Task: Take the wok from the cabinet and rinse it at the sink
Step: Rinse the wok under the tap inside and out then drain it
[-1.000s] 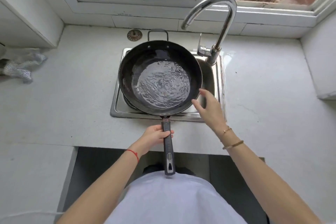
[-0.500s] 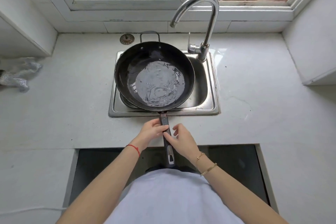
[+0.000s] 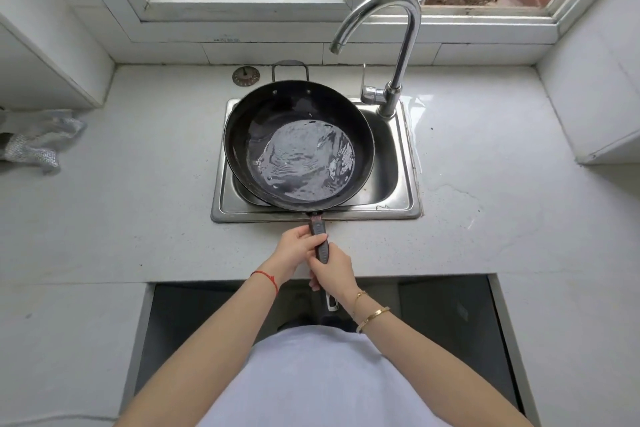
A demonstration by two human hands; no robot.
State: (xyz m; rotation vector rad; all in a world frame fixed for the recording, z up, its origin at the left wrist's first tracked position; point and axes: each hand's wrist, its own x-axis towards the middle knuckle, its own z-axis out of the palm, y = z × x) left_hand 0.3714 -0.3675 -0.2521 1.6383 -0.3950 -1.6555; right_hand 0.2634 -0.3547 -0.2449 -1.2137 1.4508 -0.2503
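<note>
A black wok sits over the steel sink, covering most of the basin. A shallow pool of rippling water lies in its bottom. Its long dark handle points toward me across the counter's front edge. My left hand grips the handle close to the pan. My right hand is wrapped around the handle just behind the left. The curved chrome tap rises at the sink's back right, its spout above the wok's far edge; no water runs from it.
White counter surrounds the sink. A grey cloth lies at the left edge. A round drain strainer rests behind the sink. Cabinet walls stand at both sides, a window sill behind. An open dark gap lies below the counter in front of me.
My right hand left the wok's rim, came back to the handle and now grips it behind the left hand. The water in the wok keeps sloshing.
</note>
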